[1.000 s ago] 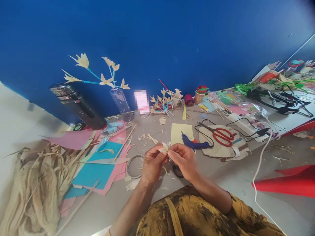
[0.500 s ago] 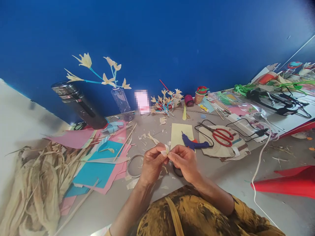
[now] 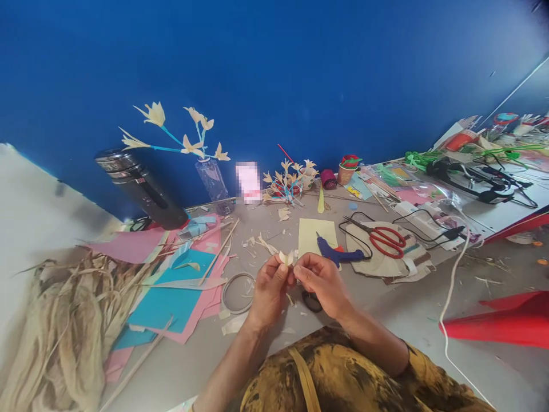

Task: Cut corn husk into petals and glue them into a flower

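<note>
Between the thumb and fingers of my left hand (image 3: 271,289) is a small cream flower (image 3: 286,258), its pale petals standing up above the fingertips. My right hand (image 3: 322,285) is closed in a pinch right beside it; what lies in that pinch is too small to make out. A blue glue gun (image 3: 337,252) lies just beyond my right hand, partly over a pale yellow sheet (image 3: 315,229). Below the hands, a dark ring-shaped thing (image 3: 311,301) is partly hidden. A grey tape roll (image 3: 231,293) lies left of my left hand.
Red-handled scissors (image 3: 387,241) rest on a cloth pad (image 3: 377,264) at right. Teal paper (image 3: 165,309) and dried husks (image 3: 68,332) are at left. A black flask (image 3: 137,189), a bottle (image 3: 214,186) of flowers and a flower bunch (image 3: 290,186) stand along the blue wall.
The petals in my left hand now stand upright and spread, and my right fingertips have drawn slightly away from them. The camera view has shifted a little.
</note>
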`<state>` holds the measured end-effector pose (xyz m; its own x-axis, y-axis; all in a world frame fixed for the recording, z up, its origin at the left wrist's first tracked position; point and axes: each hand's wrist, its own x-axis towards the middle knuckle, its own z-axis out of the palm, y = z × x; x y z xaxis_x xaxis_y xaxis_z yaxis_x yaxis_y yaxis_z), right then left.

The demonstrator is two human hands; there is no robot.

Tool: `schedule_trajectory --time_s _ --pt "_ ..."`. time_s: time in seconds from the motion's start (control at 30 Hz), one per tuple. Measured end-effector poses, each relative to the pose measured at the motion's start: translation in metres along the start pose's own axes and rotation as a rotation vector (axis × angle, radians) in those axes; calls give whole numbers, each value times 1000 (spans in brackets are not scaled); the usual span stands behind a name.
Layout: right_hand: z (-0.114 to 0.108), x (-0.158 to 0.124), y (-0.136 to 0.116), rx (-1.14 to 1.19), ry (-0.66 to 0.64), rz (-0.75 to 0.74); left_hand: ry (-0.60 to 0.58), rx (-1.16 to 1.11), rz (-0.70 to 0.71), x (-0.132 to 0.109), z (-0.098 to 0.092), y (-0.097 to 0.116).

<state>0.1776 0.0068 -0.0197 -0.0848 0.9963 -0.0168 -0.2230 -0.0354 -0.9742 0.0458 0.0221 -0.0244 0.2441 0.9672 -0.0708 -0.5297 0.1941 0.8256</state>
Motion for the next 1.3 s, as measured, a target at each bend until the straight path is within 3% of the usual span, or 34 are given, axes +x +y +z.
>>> schedule_trajectory --time_s 0.17,0.33,0.53,0.67,0.8,0.9,1.1,1.3 --pt "-9 1 9 59 -5 37 75 47 51 1 -3 0" --pt "-16 3 4 -19 40 13 129 -82 -13 2 -4 2" --pt "-43 8 -19 -316 43 -58 154 -174 -61 -6 -14 19" --pt "-61 20 -48 -593 -72 -108 139 -202 -96 -8 -23 30" --pt "-63 58 -80 -976 -162 -193 103 -220 -140 -5 -26 34" --pt "-57 103 -88 -1242 -198 -94 105 -221 -170 -2 -28 33" --pt "-44 184 -60 -1382 -219 78 126 -219 -180 2 -34 33" --pt "-36 219 -38 -1445 -285 235 212 -258 -198 3 -43 34"
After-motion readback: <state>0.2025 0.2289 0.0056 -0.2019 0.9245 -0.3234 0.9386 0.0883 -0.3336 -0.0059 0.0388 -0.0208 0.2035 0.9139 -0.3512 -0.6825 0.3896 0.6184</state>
